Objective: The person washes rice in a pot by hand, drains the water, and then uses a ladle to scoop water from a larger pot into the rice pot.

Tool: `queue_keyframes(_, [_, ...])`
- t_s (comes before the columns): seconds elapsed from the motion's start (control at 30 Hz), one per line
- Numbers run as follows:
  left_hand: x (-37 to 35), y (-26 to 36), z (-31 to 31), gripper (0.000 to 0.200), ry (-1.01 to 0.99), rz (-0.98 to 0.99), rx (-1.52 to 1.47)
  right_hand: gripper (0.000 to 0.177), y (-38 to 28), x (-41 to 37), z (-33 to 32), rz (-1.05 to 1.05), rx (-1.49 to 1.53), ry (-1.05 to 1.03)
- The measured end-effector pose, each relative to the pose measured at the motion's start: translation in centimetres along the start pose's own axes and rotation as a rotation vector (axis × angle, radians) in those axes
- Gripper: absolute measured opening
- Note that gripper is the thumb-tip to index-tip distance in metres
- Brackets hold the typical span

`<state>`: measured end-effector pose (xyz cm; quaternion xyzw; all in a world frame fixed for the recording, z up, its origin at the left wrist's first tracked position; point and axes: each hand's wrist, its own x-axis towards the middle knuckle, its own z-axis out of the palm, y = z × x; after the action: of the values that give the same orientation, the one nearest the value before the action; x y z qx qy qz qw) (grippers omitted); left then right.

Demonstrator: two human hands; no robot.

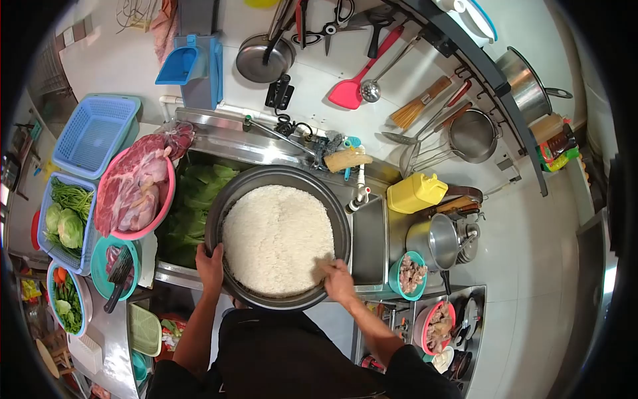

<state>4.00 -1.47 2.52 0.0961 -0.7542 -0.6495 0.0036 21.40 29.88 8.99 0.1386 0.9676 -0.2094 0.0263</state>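
A large dark round pot [277, 172] sits over the sink, filled broadly with white rice grains [276, 233]. My left hand [211, 268] grips its rim at the lower left, thumb up at the edge. At the lower right rim is my right hand [337, 280], its fingers reaching in over the rice and smeared by motion. Large green leaves [193, 199] fill the sink basin left of the pot, partly hidden by it. Above the pot's right side a tap [359, 198] stands near the sink's second basin [369, 249].
On the left stand a pink basin [171, 199] of raw meat, a blue basket [93, 229] of vegetables and a green bowl [100, 289] with a cleaver [119, 274]. A yellow jug [415, 193], metal pot [432, 239] and green meat bowl [397, 287] are on the right.
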Motion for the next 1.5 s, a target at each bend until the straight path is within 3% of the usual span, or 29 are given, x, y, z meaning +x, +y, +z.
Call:
queue_keyframes(0.07, [0.0, 0.0, 0.0, 0.033, -0.013, -0.005, -0.013, 0.036, -3.2, 0.4, -0.4, -0.042, 0.227, 0.03])
queue_keyframes(0.17, [0.1, -0.5, 0.0, 0.032, -0.014, -0.001, -0.02, 0.027, -3.3, 1.7, -0.3, 0.134, 0.526, 0.055])
queue_keyframes(0.2, [0.2, -0.6, 0.0, 0.032, -0.01, 0.001, -0.022, 0.019, -3.3, 2.2, -0.9, 0.151, 0.638, 0.159])
queue_keyframes(0.27, [0.1, -0.4, -0.1, 0.033, -0.019, -0.021, -0.009, 0.009, -4.2, 3.2, -4.4, 0.159, 0.799, 0.27])
queue_keyframes(0.37, [0.0, 0.2, -0.2, 0.034, -0.026, -0.03, 0.029, 0.01, -8.1, 3.6, -13.0, 0.08, 0.911, 0.431])
queue_keyframes(0.43, [0.0, 0.2, -0.3, 0.034, -0.03, -0.026, 0.032, 0.008, -10.9, 3.4, -16.9, -0.041, 0.944, 0.618])
queue_keyframes(0.53, [0.1, -0.2, -0.2, 0.034, -0.035, -0.016, 0.012, 0.005, -12.1, 4.1, -16.4, -0.152, 0.741, 0.938])
queue_keyframes(0.6, [0.2, -1.0, -0.3, 0.034, -0.026, -0.007, 0.024, 0.009, -10.7, 5.7, -10.1, -0.146, 0.476, 0.986])
queue_keyframes(0.63, [0.1, -1.2, -0.4, 0.034, -0.029, -0.009, 0.034, 0.019, -7.4, 7.3, -4.2, -0.13, 0.464, 0.726])
queue_keyframes(0.67, [-0.1, -1.3, -0.4, 0.033, -0.033, -0.009, 0.043, 0.027, -6.0, 6.6, -1.9, 0.113, 0.122, -0.047])
queue_keyframes(0.7, [0.3, -1.1, -0.3, 0.033, -0.029, -0.002, 0.044, 0.028, -4.4, 6.3, 0.4, 0.041, 0.092, -0.102])
queue_keyframes(0.77, [0.6, 0.1, 0.0, 0.031, -0.018, -0.008, 0.024, 0.025, -4.0, 5.2, 0.6, 0.017, 0.147, 0.243])
queue_keyframes(0.83, [-0.5, -0.1, -0.8, 0.03, -0.016, -0.036, 0.041, 0.023, -3.5, 5.3, -1.4, 0.144, 0.304, 0.186])
queue_keyframes(0.87, [-0.2, -0.1, -0.7, 0.03, -0.021, -0.035, 0.049, 0.024, -3.6, 5.8, -2.8, 0.091, 0.346, 0.129])
queue_keyframes(0.97, [-0.1, 0.0, -0.3, 0.031, -0.022, -0.039, 0.051, 0.027, 0.5, 8.2, -2.9, -0.118, 0.063, 0.086])
queue_keyframes(1.1, [-0.2, -0.2, -0.2, 0.033, 0.021, 0.0, 0.036, 0.025, 0.6, 11.7, -4.9, -0.185, 0.016, 0.123])
queue_keyframes(1.23, [-0.3, 0.6, -0.5, 0.033, -0.006, -0.049, 0.053, 0.023, -5.5, 12.2, -11.3, -0.209, 0.176, 0.237])
queue_keyframes(1.4, [-0.3, 0.2, -0.2, 0.033, -0.01, -0.045, -0.002, 0.024, -12.6, 8.7, -18.9, -0.415, 0.408, 0.578])
queue_keyframes(1.5, [-0.1, 0.3, -0.1, 0.031, -0.019, -0.033, 0.01, 0.026, -12.4, 8.1, -15.9, -0.451, 1.507, 0.234])
